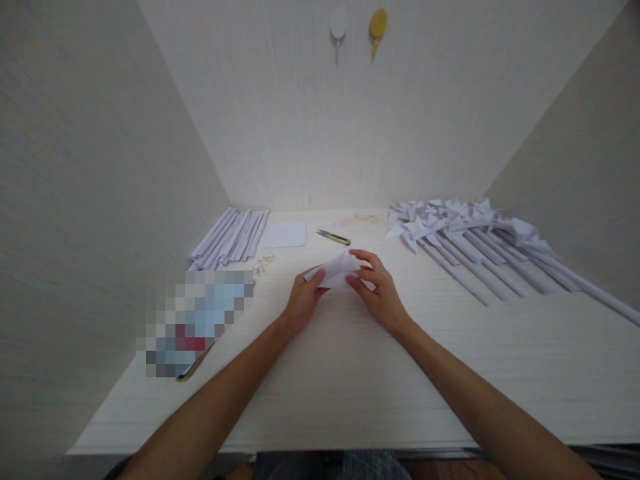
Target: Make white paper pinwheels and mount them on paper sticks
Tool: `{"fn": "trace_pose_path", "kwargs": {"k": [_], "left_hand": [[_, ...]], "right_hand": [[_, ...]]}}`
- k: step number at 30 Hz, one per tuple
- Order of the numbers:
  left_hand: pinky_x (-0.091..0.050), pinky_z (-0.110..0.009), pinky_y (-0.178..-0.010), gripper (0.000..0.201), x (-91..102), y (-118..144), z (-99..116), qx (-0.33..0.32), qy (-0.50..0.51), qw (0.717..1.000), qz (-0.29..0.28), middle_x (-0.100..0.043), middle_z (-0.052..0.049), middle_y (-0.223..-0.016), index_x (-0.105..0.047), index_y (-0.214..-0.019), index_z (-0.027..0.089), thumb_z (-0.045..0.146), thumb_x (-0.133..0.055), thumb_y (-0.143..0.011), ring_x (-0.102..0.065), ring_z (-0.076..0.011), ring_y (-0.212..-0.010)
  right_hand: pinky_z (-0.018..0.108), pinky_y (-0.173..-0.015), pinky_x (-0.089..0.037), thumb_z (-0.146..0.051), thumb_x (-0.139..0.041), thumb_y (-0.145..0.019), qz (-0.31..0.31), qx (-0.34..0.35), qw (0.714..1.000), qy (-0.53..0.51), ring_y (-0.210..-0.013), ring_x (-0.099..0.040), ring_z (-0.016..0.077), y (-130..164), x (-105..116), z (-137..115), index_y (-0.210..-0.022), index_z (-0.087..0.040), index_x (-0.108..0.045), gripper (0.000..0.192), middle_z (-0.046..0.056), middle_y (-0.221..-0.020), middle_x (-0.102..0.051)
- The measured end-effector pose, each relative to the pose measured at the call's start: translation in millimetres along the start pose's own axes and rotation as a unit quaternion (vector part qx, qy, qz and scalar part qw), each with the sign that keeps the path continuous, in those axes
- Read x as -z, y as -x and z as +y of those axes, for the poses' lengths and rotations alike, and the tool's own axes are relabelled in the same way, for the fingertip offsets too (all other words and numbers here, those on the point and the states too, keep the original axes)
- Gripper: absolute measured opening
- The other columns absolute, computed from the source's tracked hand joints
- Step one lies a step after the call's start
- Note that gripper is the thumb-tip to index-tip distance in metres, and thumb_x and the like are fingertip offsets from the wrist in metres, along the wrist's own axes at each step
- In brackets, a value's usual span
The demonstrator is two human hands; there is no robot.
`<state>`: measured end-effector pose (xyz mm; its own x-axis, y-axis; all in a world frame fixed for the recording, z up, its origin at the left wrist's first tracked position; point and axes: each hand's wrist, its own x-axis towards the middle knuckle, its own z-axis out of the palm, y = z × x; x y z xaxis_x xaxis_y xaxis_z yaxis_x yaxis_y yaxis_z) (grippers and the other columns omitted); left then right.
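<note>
Between my two hands, above the middle of the white table, is a folded sheet of white paper (334, 271). My left hand (304, 297) pinches its left end, thumb on top. At the paper's right end, the thumb and fingers of my right hand (376, 287) close on its edge and upper corner. A stack of square white paper (285, 235) lies beyond my left hand. Thread snips (334, 237) rest just behind the held paper.
Rolled white paper sticks (233, 235) lie at the back left. Several paper pinwheels on sticks (460, 233) are piled at the right. A blurred-out device (200, 327) lies at the left. Small pale pieces (264, 265) lie near it. Two hooks (379, 25) hang on the back wall.
</note>
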<state>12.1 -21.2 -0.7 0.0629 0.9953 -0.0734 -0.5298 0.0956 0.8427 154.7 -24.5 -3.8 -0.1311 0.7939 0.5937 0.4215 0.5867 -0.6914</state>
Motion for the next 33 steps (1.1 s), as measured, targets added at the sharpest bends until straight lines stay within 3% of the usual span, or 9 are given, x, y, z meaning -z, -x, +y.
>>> {"fn": "trace_pose_path", "kwargs": {"k": [3, 9, 13, 19, 25, 29, 33], "left_hand": [[-0.048, -0.030, -0.069, 0.027, -0.2, 0.0, 0.3, 0.001, -0.012, 1.000, -0.011, -0.067, -0.006, -0.073, -0.064, -0.069, 0.012, 0.035, -0.069, -0.056, -0.060, -0.0202, -0.080], [-0.048, -0.029, -0.071, 0.043, 1.1, 2.5, 0.1, -0.019, -0.037, 0.998, -0.055, -0.066, -0.008, -0.084, -0.065, -0.085, 0.012, 0.045, -0.066, -0.057, -0.060, -0.0173, -0.079], [-0.047, -0.034, -0.078, 0.045, 1.0, 3.7, -2.1, -0.021, -0.079, 0.993, -0.088, -0.067, -0.007, -0.084, -0.063, -0.091, 0.013, 0.035, -0.072, -0.053, -0.060, -0.0181, -0.081], [-0.046, -0.034, -0.078, 0.029, -2.7, 5.5, -4.9, 0.012, -0.113, 0.992, -0.053, -0.067, -0.006, -0.081, -0.064, -0.081, 0.011, 0.025, -0.070, -0.057, -0.060, -0.0167, -0.076], [-0.046, -0.032, -0.076, 0.029, -3.5, 4.4, -5.2, -0.008, -0.067, 0.996, -0.056, -0.067, -0.006, -0.084, -0.062, -0.083, 0.013, 0.027, -0.068, -0.059, -0.060, -0.0165, -0.078], [-0.046, -0.026, -0.066, 0.029, -3.1, 3.6, -3.8, -0.033, -0.097, 0.994, -0.036, -0.065, -0.004, -0.079, -0.059, -0.086, 0.014, 0.031, -0.064, -0.064, -0.058, -0.0131, -0.069], [-0.042, -0.021, -0.057, 0.025, -1.0, 2.2, -2.1, -0.067, -0.151, 0.986, 0.005, -0.063, -0.002, -0.071, -0.058, -0.084, 0.014, 0.032, -0.060, -0.067, -0.055, -0.0110, -0.062]], "right_hand": [[0.041, -0.086, -0.042, -0.037, -0.053, -0.076, 0.013, -0.039, 0.998, -0.040, -0.106, -0.048, 0.0224, -2.0, -0.8, 5.3, -0.067, -0.021, -0.067, 0.023, 0.009, -0.120, -0.050], [0.036, -0.083, -0.044, -0.036, -0.055, -0.074, 0.015, -0.105, 0.983, -0.153, -0.095, -0.056, 0.0203, -5.6, 0.2, 8.5, -0.070, -0.022, -0.070, 0.021, 0.007, -0.101, -0.063], [0.036, -0.081, -0.045, -0.033, -0.058, -0.072, 0.049, -0.154, 0.964, -0.213, -0.095, -0.057, 0.0204, -4.0, -3.2, 7.2, -0.073, -0.022, -0.070, 0.016, 0.006, -0.104, -0.063], [0.035, -0.075, -0.047, -0.029, -0.063, -0.066, 0.080, -0.217, 0.925, -0.303, -0.094, -0.057, 0.0205, -0.9, -12.3, 3.9, -0.071, -0.021, -0.069, 0.012, 0.006, -0.107, -0.061], [0.031, -0.072, -0.046, -0.024, -0.066, -0.060, 0.090, -0.217, 0.925, -0.300, -0.083, -0.057, 0.0178, -2.7, -13.0, 1.4, -0.062, -0.019, -0.066, 0.006, 0.004, -0.088, -0.064], [0.028, -0.061, -0.046, -0.026, -0.067, -0.059, 0.046, -0.252, 0.919, -0.300, -0.064, -0.056, 0.0140, -2.5, -12.3, -3.7, -0.064, -0.017, -0.064, 0.011, 0.000, -0.068, -0.062], [0.027, -0.058, -0.045, -0.030, -0.066, -0.060, -0.007, -0.261, 0.921, -0.290, -0.060, -0.054, 0.0129, -0.9, -13.3, -8.7, -0.067, -0.017, -0.062, 0.016, 0.000, -0.065, -0.060]]}}
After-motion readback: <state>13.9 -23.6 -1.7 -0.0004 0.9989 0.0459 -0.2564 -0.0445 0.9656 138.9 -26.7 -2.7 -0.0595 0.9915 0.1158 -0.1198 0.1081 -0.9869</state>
